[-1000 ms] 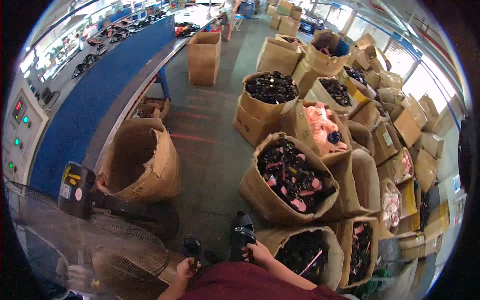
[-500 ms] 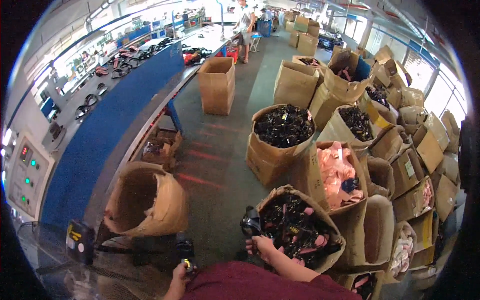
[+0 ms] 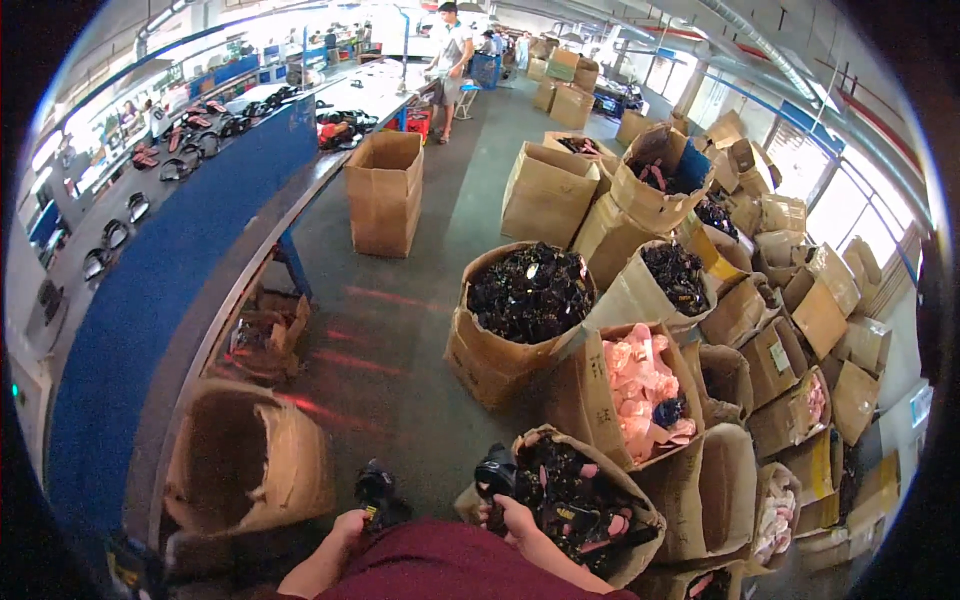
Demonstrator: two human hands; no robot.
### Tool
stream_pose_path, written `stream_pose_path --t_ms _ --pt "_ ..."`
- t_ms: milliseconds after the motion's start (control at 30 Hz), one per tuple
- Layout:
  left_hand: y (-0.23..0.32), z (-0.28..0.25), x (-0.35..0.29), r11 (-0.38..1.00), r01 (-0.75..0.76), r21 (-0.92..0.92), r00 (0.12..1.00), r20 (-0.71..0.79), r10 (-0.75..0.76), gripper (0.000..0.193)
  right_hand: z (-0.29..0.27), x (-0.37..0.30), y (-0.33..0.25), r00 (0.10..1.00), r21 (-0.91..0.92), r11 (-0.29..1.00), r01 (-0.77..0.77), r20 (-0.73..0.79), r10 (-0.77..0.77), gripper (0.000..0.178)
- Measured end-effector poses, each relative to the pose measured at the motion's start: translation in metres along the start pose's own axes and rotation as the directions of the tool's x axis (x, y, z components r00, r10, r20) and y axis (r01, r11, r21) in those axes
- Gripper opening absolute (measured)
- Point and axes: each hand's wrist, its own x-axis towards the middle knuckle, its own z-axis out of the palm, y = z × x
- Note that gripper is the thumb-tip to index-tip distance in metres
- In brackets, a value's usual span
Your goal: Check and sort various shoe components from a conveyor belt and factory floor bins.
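Observation:
My left hand [image 3: 346, 527] is closed around a black sandal [image 3: 378, 488], held low in front of my maroon clothing. To its right, my right hand [image 3: 510, 518] grips another black sandal [image 3: 494, 473] by its lower end. That one is beside the rim of an open carton [image 3: 648, 520] heaped with black and pink footwear pieces [image 3: 575, 492]. Small details of both sandals are blurred.
A torn, open carton [image 3: 300, 470] stands at left beside a long conveyor with a blue side [image 3: 190, 270]; sandals lie on it. Cartons of black pieces [image 3: 530, 290] and pink pieces [image 3: 640, 380] crowd the right. A person [image 3: 452, 70] stands farther up the aisle.
The view has swung so that the cartons and conveyor sit farther left and lower. My left hand and its sandal have come up a little; both hands keep their hold.

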Motion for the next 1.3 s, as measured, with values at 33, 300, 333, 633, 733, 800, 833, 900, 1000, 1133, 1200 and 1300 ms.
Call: stream_pose_path --t_ms 33,300,333,633,733,800,833,900,1000,1133,1200,1300 --pt "0.010 -0.009 0.021 1.000 -0.005 0.006 1.000 0.005 0.005 0.037 0.006 0.012 -0.005 1.000 0.006 1.000 0.006 -0.003 -0.006 0.037" --pt "0.048 -0.087 0.180 0.916 -0.372 0.148 0.853 0.445 0.274 0.031 0.142 0.066 -0.036 0.994 -0.028 0.997 -0.070 -0.087 0.067 0.037" --pt "0.060 -0.091 0.186 0.953 0.096 -0.286 0.829 0.553 0.082 0.028 0.156 0.071 -0.037 0.994 -0.078 0.992 -0.102 -0.041 0.099 0.036" --pt "0.175 -0.097 0.117 0.873 0.123 -0.472 0.978 0.207 -0.026 0.020 0.237 0.134 -0.090 0.966 -0.254 0.932 -0.258 -0.064 0.250 0.033" --pt "0.166 -0.102 0.147 0.912 0.216 -0.349 0.975 0.130 -0.181 0.023 0.258 0.165 -0.113 0.966 -0.265 0.929 -0.257 -0.031 0.258 0.032" --pt "0.198 -0.092 0.134 0.913 0.211 -0.351 0.976 0.026 -0.215 0.023 0.268 0.188 -0.135 0.958 -0.321 0.908 -0.270 0.003 0.286 0.031" --pt "0.217 -0.085 0.123 0.912 0.197 -0.360 0.967 -0.081 -0.241 0.023 0.271 0.199 -0.145 0.955 -0.323 0.905 -0.278 0.008 0.296 0.031" --pt "0.236 -0.074 0.126 0.905 0.173 -0.388 0.966 -0.113 -0.233 0.023 0.277 0.219 -0.169 0.945 -0.346 0.894 -0.285 0.058 0.323 0.030" --pt "0.301 -0.053 0.111 0.920 0.152 -0.363 0.965 -0.148 -0.218 0.021 0.274 0.240 -0.212 0.935 -0.282 0.906 -0.316 0.070 0.347 0.027" --pt "0.381 -0.039 0.146 0.982 0.019 -0.190 0.996 -0.084 -0.035 0.020 0.276 0.263 -0.299 0.946 -0.232 0.926 -0.297 0.063 0.319 0.027" --pt "0.412 -0.030 0.170 0.993 -0.100 -0.064 0.994 0.036 0.103 0.020 0.272 0.280 -0.331 0.960 -0.189 0.946 -0.264 0.044 0.277 0.029" --pt "0.427 -0.020 0.233 0.899 0.040 -0.436 0.997 0.074 -0.009 0.024 0.278 0.291 -0.372 0.971 -0.072 0.972 -0.223 0.077 0.228 0.030"
